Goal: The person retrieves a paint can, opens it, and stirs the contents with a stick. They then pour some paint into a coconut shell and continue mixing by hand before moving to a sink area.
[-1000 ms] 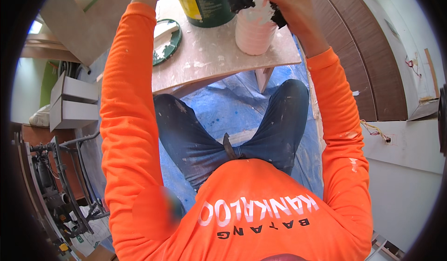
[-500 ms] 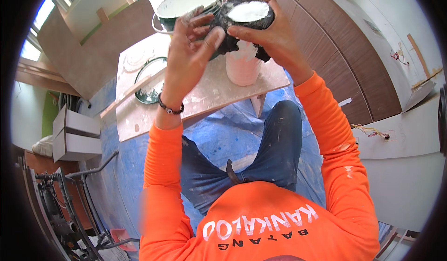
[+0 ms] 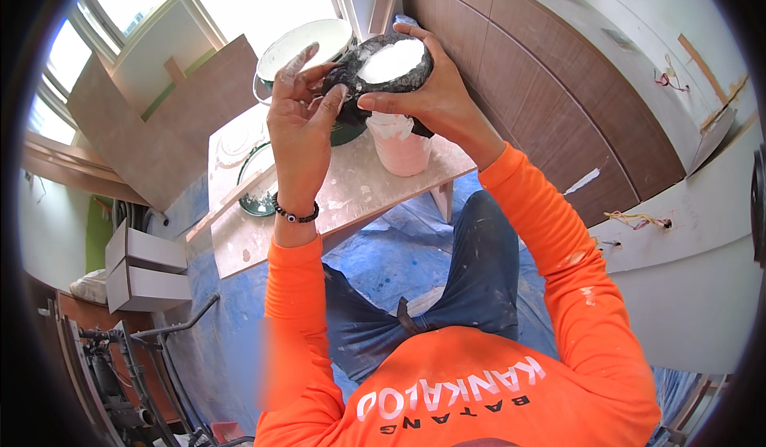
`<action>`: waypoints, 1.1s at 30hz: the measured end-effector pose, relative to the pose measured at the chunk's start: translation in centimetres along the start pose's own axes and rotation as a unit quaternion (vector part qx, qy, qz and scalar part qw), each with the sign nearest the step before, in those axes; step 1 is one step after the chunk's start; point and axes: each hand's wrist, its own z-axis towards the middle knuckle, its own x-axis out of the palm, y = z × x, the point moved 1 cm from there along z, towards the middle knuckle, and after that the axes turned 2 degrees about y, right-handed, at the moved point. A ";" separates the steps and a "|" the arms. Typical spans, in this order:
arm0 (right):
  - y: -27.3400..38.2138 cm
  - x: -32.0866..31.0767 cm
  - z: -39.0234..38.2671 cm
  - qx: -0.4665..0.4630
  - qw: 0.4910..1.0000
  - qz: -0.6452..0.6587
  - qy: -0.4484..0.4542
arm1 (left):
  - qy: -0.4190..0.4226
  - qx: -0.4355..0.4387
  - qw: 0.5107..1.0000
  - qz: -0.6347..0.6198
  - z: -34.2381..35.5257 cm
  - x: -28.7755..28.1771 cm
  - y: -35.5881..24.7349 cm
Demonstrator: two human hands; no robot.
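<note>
My right hand (image 3: 447, 96) is wrapped round a crumpled black plastic bag (image 3: 371, 44), thumb on the near side and fingers on the far side. Smooth white paste (image 3: 391, 62) fills its round opening. My left hand (image 3: 302, 120), smeared with white, pinches the bag's left edge between thumb and fingers, while one finger sticks up. Below the bag, a pale pinkish tub (image 3: 403, 156) with white smears stands on the table; the bag covers part of its top. Just behind my left hand is a dark green bucket (image 3: 345, 133) with a white inside.
A spattered board table (image 3: 335, 205) carries a green-rimmed lid (image 3: 254, 201) with a wooden stick (image 3: 227, 204) across it. Blue sheeting (image 3: 375, 248) covers the floor. Brown panels (image 3: 550, 96) line the right; white boxes (image 3: 152, 267) and a metal frame (image 3: 128, 367) are at left.
Both hands and the bag sit further left in the picture, as the view has shifted. My left fingers are closer on the bag's edge. The bag stays in my right hand.
</note>
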 end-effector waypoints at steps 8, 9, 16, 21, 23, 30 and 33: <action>-1.1 0.2 -0.1 -0.022 1.000 -0.016 -0.015 | 0.012 -0.009 1.000 -0.023 -0.3 -0.2 1.4; -1.4 0.2 0.0 -0.029 0.999 -0.016 -0.019 | 0.018 -0.016 0.999 -0.029 -0.6 -0.3 2.0; -1.3 0.0 0.4 -0.026 0.998 -0.040 -0.031 | -0.016 0.002 0.996 -0.084 -1.9 -0.2 2.6; -0.3 1.3 -0.3 -0.028 0.999 -0.039 -0.026 | -0.013 -0.020 0.998 -0.062 -2.3 -1.7 3.8; -0.9 0.9 0.4 -0.007 0.999 -0.041 -0.032 | -0.018 -0.019 0.997 -0.066 -2.6 -1.7 3.9; -1.2 0.6 -0.3 -0.052 0.997 -0.033 -0.041 | -0.047 0.022 0.997 0.050 -5.7 -2.4 5.7; -0.7 0.1 0.1 -0.005 0.999 -0.032 -0.042 | -0.096 0.102 0.982 0.127 -9.5 -1.8 7.8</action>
